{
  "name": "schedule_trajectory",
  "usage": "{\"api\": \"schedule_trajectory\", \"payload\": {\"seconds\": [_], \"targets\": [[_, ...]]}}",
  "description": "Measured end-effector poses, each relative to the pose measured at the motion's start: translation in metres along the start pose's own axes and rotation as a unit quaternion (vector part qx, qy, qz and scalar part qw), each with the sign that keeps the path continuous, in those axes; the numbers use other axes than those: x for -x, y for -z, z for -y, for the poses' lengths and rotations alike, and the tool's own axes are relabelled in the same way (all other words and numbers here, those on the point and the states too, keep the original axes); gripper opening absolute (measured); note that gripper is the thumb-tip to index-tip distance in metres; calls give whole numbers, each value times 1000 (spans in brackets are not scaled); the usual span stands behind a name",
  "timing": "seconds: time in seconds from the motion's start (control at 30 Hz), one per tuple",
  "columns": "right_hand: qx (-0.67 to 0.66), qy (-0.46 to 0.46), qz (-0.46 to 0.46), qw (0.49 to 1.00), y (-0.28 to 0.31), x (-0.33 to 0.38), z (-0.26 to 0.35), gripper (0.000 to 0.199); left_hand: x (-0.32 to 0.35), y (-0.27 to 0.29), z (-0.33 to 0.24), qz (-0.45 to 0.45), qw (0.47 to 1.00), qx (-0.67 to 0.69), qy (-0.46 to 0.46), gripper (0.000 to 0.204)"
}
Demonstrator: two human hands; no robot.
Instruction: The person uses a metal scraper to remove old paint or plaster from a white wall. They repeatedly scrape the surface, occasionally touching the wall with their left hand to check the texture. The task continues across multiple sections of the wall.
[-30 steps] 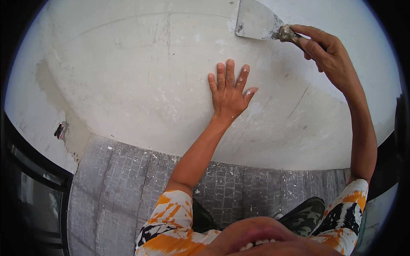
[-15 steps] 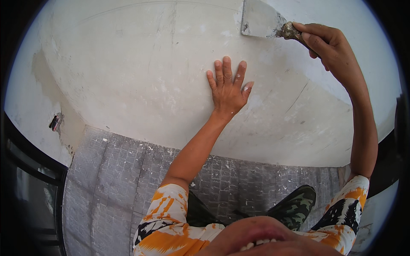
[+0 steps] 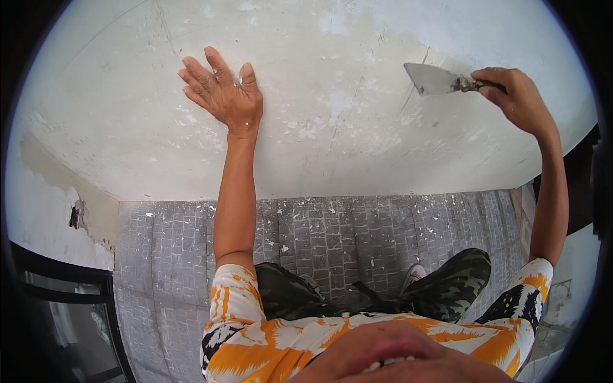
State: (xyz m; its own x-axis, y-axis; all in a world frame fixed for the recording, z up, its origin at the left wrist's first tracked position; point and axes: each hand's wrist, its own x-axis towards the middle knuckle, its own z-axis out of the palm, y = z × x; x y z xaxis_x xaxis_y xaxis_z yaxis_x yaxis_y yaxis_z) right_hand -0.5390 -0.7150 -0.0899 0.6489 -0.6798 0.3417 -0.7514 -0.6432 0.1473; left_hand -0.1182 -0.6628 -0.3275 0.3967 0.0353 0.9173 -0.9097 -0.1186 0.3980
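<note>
A pale, scuffed wall (image 3: 300,127) with white patches and dark scratch lines fills the upper view. At the upper left, my left hand (image 3: 231,99) is open against it, fingers spread and holding nothing. Bits of white residue stick to its skin. On the right, my right hand (image 3: 514,96) is wrapped round the dark, crusted handle of a putty knife (image 3: 433,79). The broad grey blade points left, close to a dark slanting scratch. Whether the blade's edge touches the wall I cannot tell.
Grey brick-patterned flooring (image 3: 338,233) flecked with white chips runs along the wall's foot. A hole with wires (image 3: 76,216) breaks the left side wall. Below it stands a dark-framed glass panel (image 3: 80,319). My camouflage-trousered legs (image 3: 447,287) are close below.
My right hand has brought the putty knife lower, and its blade now appears turned more edge-on. My left hand has shifted left along the wall. The view has moved too.
</note>
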Motion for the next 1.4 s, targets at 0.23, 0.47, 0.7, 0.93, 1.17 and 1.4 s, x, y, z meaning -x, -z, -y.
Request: {"api": "schedule_trajectory", "payload": {"seconds": [0.23, 0.47, 0.7, 0.93, 1.17, 1.4], "targets": [[-200, -6, -81, 976, 11, -30, 2, 31, -119, 11, -63, 2, 984, -51, -170, 62], [-251, 170, -113, 946, 61, -131, 169, 27, -108, 60, -74, -49, 982, 137, 117, 56], [-6, 94, 167, 982, 60, -74, 73, 24, -83, 82, -55, -98, 969, 226, 11, 46], [130, 169, 196, 957, -239, 65, -31, 7, 28, -27, -105, 50, 989, 6, -138, 66], [53, 22, 83, 995, -210, 118, -132, 25, 326, 3, -33, 750, 470, 63, -461, 46], [77, 149, 133, 977, -196, 57, -59, 20, 256, 10, -136, 784, 501, 216, -297, 18]]}}
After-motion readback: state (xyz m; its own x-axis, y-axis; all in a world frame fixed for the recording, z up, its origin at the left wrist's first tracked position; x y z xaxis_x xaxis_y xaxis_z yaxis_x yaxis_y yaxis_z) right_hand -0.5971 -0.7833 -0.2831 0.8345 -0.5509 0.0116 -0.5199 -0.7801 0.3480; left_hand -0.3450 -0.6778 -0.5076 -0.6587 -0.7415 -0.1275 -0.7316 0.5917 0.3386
